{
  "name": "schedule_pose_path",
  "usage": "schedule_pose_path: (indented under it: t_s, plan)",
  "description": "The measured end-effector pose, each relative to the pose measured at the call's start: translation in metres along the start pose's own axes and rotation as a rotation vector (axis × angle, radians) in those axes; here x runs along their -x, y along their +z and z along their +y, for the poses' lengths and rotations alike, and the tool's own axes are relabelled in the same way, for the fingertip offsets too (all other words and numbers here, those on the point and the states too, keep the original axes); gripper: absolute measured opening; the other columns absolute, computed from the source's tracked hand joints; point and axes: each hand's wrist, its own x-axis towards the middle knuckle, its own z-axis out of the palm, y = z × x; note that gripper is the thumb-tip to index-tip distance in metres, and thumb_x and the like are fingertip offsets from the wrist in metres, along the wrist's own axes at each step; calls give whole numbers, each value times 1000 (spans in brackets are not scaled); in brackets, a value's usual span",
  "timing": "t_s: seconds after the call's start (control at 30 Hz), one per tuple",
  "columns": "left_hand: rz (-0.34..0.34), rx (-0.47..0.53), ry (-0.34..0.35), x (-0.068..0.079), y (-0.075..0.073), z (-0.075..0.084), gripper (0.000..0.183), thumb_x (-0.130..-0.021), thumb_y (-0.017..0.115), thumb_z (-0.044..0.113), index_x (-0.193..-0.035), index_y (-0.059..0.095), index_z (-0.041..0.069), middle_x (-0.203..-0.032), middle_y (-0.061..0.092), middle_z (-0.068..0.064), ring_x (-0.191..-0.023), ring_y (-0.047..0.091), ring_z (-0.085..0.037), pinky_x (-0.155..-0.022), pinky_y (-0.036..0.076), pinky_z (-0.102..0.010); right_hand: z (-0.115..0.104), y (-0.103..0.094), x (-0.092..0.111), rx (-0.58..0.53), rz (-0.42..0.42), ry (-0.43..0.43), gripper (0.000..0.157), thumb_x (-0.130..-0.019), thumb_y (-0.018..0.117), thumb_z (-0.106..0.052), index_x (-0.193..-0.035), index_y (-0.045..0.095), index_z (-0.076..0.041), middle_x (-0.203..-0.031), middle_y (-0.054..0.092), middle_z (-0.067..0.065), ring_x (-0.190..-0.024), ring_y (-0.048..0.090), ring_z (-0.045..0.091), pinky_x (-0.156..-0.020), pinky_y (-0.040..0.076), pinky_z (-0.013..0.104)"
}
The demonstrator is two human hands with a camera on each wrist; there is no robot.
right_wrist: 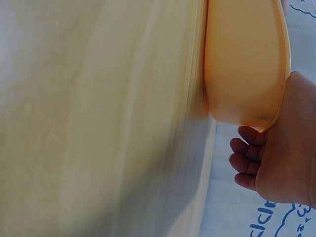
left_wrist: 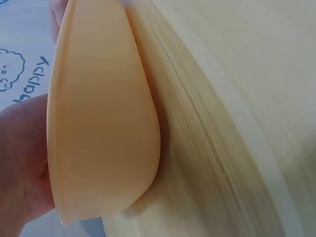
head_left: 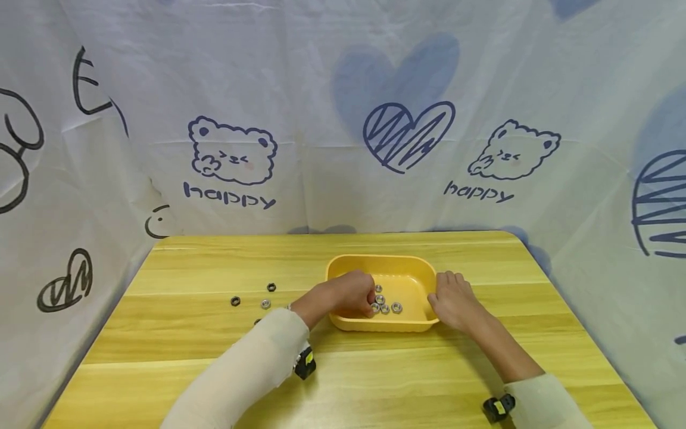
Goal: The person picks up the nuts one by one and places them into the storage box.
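A yellow plastic tray [head_left: 383, 326] stands on the table with several silver hex nuts [head_left: 396, 307] lying in it. My left hand [head_left: 355, 290] reaches over the tray's left side, fingers curled downward beside the nuts. Its fingertips are hidden, and the tray wall blocks them in the left wrist view too, so whether they pinch a nut is unclear. At the tray's right end my right hand [head_left: 455, 300] grips the rim, thumb toward the inside and fingers [right_wrist: 245, 157] curled outside, as the right wrist view also shows.
Left of the tray, on the wooden table [head_left: 203, 351], lie black nuts [head_left: 271, 287] and a silver nut [head_left: 265, 304]. Another dark nut [head_left: 257, 321] is partly covered by the left sleeve. A printed white cloth [head_left: 316, 179] hangs behind the table and along both sides.
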Motion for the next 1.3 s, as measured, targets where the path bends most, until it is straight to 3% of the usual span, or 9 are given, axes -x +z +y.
schedule_pose_path:
  t_s: [0.13,0.23,0.43,0.57,0.77,1.3]
  plan:
    - [5,-15,1,2,1,-1,50,-85,80,15,-55,40,22,-52,26,10,-52,18,-5,-52,18,-22,-1,0,1,-7,3,5,37,-104,42,-21,-122,49,12,-106,49,20,-98,40,34,-85,37,49]
    - [24,-38,7,4,1,-1,46,-86,79,19,-57,43,21,-53,26,11,-51,19,-4,-52,19,-22,-1,1,1,-9,2,5,35,-104,42,-21,-120,49,11,-104,48,19,-97,39,34,-84,36,48]
    - [75,-104,44,10,-3,-1,12,-89,78,25,-87,73,13,-74,61,10,-64,45,-3,-64,41,-18,1,3,0,-8,1,2,34,-104,42,-21,-118,49,10,-102,47,18,-95,38,33,-83,34,46]
    - [127,-168,78,15,-8,1,18,-93,75,26,-101,77,10,-95,74,3,-77,59,-7,-75,51,-22,1,2,0,-6,6,0,34,-105,42,-20,-118,49,10,-102,48,18,-95,39,33,-82,34,46]
    - [202,-211,103,25,-12,1,27,-98,70,27,-116,76,8,-112,76,-4,-100,70,-16,-91,57,-31,-2,0,0,0,17,-2,33,-104,43,-20,-117,50,9,-101,48,17,-95,39,33,-83,36,47]
    - [284,-222,110,47,-15,-6,24,-99,70,27,-114,76,10,-109,75,-3,-100,65,-17,-89,56,-33,0,-1,1,14,20,9,34,-103,43,-22,-117,50,8,-100,48,15,-95,40,32,-84,33,46]
